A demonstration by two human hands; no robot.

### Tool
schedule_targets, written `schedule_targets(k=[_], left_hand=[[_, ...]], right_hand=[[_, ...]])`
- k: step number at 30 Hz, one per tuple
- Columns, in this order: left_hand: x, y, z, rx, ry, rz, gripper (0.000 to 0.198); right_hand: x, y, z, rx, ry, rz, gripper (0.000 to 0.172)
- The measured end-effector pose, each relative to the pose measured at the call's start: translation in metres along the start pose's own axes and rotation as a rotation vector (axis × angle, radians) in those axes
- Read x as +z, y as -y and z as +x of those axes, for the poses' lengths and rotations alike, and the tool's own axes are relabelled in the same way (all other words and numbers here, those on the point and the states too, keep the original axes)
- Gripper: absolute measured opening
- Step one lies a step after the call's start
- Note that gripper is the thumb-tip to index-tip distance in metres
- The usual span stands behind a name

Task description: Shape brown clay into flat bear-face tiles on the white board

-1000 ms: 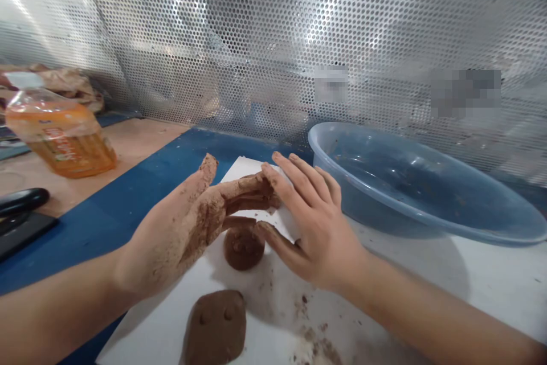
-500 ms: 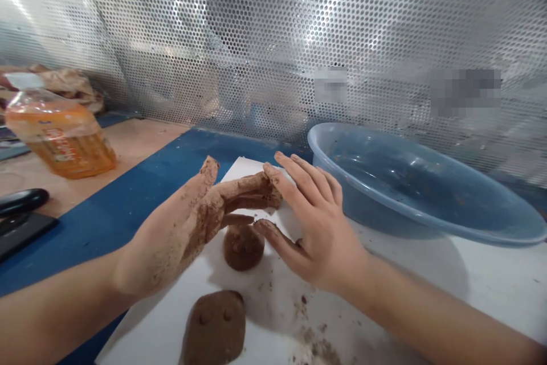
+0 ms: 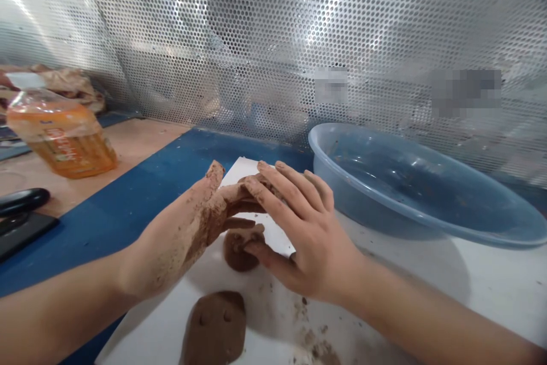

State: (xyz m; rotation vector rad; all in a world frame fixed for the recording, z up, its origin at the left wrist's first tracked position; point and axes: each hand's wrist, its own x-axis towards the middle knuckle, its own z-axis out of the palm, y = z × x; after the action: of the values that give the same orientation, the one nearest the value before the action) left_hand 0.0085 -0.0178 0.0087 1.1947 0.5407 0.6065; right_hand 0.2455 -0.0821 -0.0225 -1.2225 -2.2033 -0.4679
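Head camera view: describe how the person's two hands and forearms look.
Both forearms are bare, with no sleeves, gloves or bands showing. The left hand is smeared with brown clay over fingers and outer edge; the right hand looks much cleaner, with faint traces.

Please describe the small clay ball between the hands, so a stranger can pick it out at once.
Beside the blue plastic basin lies a white sheet. On it, between the left hand and the right hand, sits a small brown clay ball. Unlike the larger, flatter, dented lump nearer the viewer, it is round and partly hidden by the right thumb.
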Motion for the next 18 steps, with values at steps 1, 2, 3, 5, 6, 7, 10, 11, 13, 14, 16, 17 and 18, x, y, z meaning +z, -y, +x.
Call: schedule_targets(k=[1, 2, 3, 5, 6, 7, 10, 11, 13, 14, 16, 17, 18], left_hand=[[0.0001, 0.0, -0.0001, 0.004, -0.001, -0.003, 0.095], [0.0003, -0.0004, -0.0002, 0.003, 0.0, -0.004, 0.095], [0.0005, -0.0012, -0.0002, -0.002, 0.006, -0.004, 0.096], [0.001, -0.0037, -0.0003, -0.015, 0.02, 0.0, 0.1], [0.0012, -0.005, -0.0003, -0.021, 0.029, 0.002, 0.101], [0.0013, -0.006, -0.0003, -0.025, 0.038, 0.003, 0.101], [0.0002, -0.0058, -0.0004, -0.018, 0.038, -0.005, 0.098], [-0.0007, -0.0048, -0.0005, -0.014, 0.033, -0.009, 0.096], [-0.003, -0.0024, -0.0005, -0.006, 0.022, -0.007, 0.096], [-0.0041, -0.0012, -0.0004, -0.002, 0.022, -0.001, 0.098], [-0.006, 0.0011, 0.0001, 0.01, 0.023, 0.018, 0.101], [-0.0066, 0.0021, 0.0004, 0.02, 0.026, 0.029, 0.101], [-0.0069, 0.0029, 0.0007, 0.033, 0.03, 0.039, 0.1]], right_hand=[[-0.0006, 0.0004, 0.0005, -0.015, -0.012, -0.007, 0.07], [-0.0011, 0.0002, 0.0009, -0.011, -0.03, -0.014, 0.069], [-0.0015, -0.0006, 0.0012, 0.008, -0.048, -0.018, 0.068], [-0.0016, -0.0028, 0.0013, 0.063, -0.058, -0.02, 0.069], [-0.0014, -0.0037, 0.0011, 0.085, -0.049, -0.017, 0.071], [-0.0011, -0.0041, 0.0009, 0.095, -0.035, -0.013, 0.072], [-0.0007, -0.0023, 0.0007, 0.037, -0.008, -0.012, 0.074], [-0.0009, -0.0015, 0.001, 0.014, -0.015, -0.019, 0.073], [-0.0018, -0.001, 0.0021, 0.002, -0.048, -0.035, 0.068], [-0.0024, -0.0017, 0.0027, 0.013, -0.066, -0.041, 0.065], [-0.0034, -0.0041, 0.0037, 0.045, -0.085, -0.044, 0.063], [-0.0038, -0.0054, 0.0039, 0.06, -0.086, -0.042, 0.063], [-0.0042, -0.0065, 0.004, 0.072, -0.081, -0.038, 0.065]])
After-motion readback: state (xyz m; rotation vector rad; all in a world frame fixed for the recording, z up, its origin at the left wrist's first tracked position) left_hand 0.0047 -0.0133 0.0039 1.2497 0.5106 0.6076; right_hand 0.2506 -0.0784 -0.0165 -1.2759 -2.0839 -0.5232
